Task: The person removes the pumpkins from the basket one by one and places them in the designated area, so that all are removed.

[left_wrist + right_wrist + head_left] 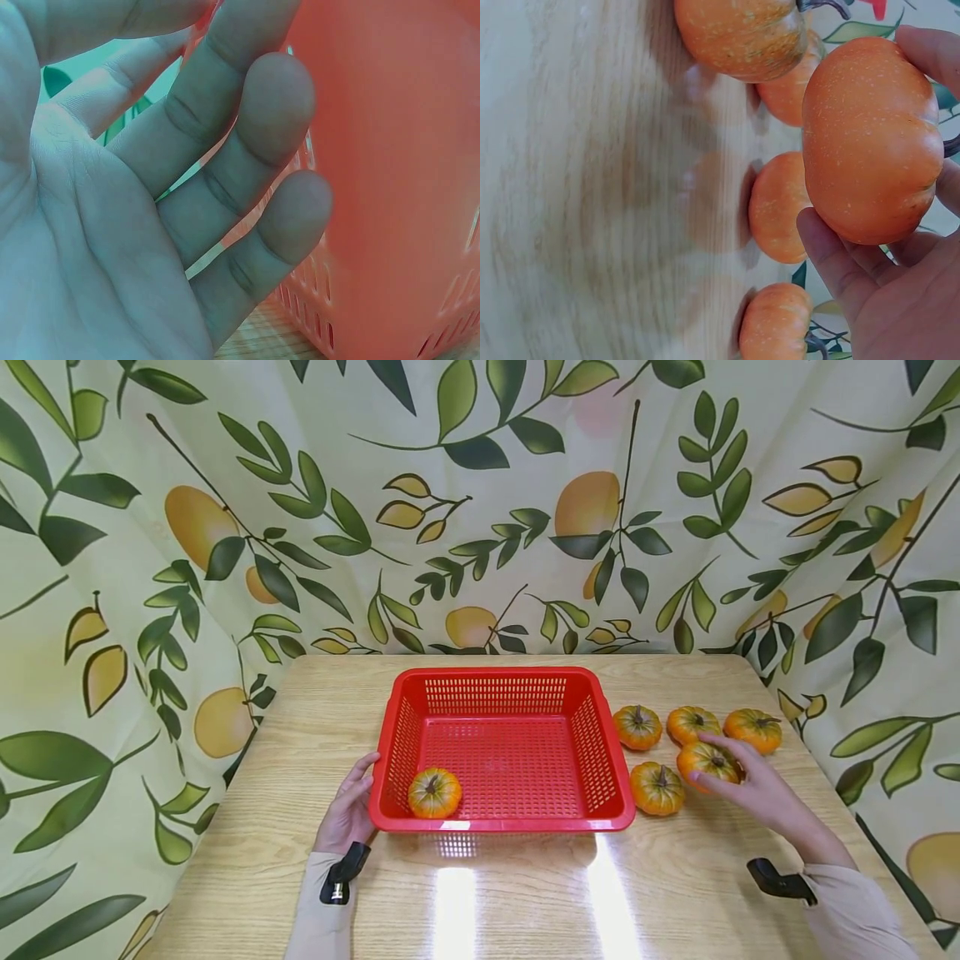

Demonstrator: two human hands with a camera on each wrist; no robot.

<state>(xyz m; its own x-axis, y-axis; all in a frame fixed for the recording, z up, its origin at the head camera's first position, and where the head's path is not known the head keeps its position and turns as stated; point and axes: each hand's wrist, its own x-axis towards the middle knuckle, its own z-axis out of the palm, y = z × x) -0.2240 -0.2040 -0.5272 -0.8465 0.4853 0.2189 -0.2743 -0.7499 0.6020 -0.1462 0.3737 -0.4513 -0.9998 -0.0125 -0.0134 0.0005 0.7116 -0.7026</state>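
Observation:
A red plastic basket [495, 825] with slotted walls stands on the table, one small orange pumpkin [435, 793] in its front left corner. My left hand [348, 806] holds the basket's left rim; in the left wrist view, the other fingers [277, 112] lie along its outer side. To the basket's right, my right hand [753, 777] grips another pumpkin [874, 142] between thumb and fingers, raised off the tabletop. Around it sit more pumpkins: one at front left [657, 788], one at back left [637, 727], one behind [692, 723] and one at back right [752, 730].
The wooden table [525, 902] reflects two bright strips of light in front of the basket. A leaf-patterned curtain [480, 568] hangs behind the table and along both sides. Dark wrist cameras are strapped over both sleeves.

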